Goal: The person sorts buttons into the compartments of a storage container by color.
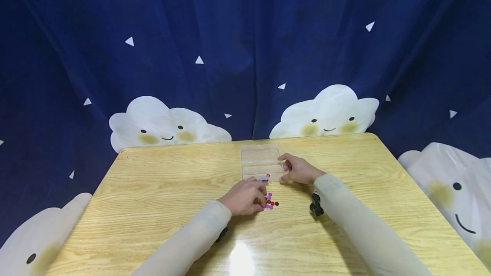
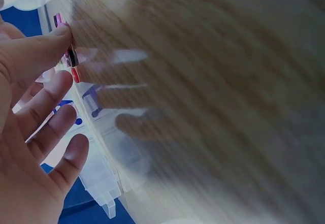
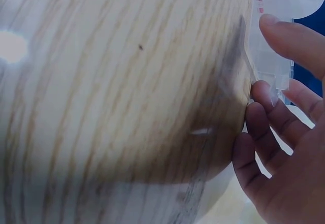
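Wooden table [image 1: 165, 178], blue curtain [image 1: 230, 33] behind; right hand [image 1: 301, 170] spread at box [image 1: 261, 156]; left hand [image 1: 244, 196], hold unclear.

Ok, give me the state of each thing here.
Clear plastic box: seemingly open, lid folded back on the table.
Small discs: loose, clustered on the table.
Left hand: fingers bent at the discs; whether it pinches one is unclear.
Right hand: fingers curved around the box's right edge.
Sleeves: down to the wrists.
Curtain: hanging in folds.
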`<state>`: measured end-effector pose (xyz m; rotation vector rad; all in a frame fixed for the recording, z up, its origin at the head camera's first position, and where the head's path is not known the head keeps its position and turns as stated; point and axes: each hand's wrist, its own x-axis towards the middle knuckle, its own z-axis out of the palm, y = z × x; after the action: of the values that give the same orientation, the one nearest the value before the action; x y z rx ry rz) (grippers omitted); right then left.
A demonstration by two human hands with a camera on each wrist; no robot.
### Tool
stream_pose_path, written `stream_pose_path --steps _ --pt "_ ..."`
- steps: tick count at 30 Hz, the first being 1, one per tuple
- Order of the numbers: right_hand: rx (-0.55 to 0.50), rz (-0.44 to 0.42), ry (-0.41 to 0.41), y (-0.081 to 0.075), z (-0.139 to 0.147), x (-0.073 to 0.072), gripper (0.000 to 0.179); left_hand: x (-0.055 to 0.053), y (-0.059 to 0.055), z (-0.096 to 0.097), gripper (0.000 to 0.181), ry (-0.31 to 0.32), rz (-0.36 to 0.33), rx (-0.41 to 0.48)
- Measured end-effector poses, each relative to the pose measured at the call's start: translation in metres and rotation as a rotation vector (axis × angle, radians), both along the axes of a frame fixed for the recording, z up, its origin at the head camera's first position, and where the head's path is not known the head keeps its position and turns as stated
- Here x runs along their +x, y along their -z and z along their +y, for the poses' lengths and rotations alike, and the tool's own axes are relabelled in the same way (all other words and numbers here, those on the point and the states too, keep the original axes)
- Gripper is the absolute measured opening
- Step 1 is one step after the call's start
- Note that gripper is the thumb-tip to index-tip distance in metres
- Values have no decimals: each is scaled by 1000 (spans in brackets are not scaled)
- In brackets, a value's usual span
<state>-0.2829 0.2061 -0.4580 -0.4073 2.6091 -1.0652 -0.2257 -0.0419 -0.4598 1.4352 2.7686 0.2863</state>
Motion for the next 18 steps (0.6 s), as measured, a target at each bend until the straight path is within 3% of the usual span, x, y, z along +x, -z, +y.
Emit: stream_pose_path --steps 10,18 --pt "8 18 0 -1 -2 1 68 0 -2 -1 5 -8 10 18" --pt "-18 20 4 1 -1 1 69 2 -1 -4 5 -62 -72 114"
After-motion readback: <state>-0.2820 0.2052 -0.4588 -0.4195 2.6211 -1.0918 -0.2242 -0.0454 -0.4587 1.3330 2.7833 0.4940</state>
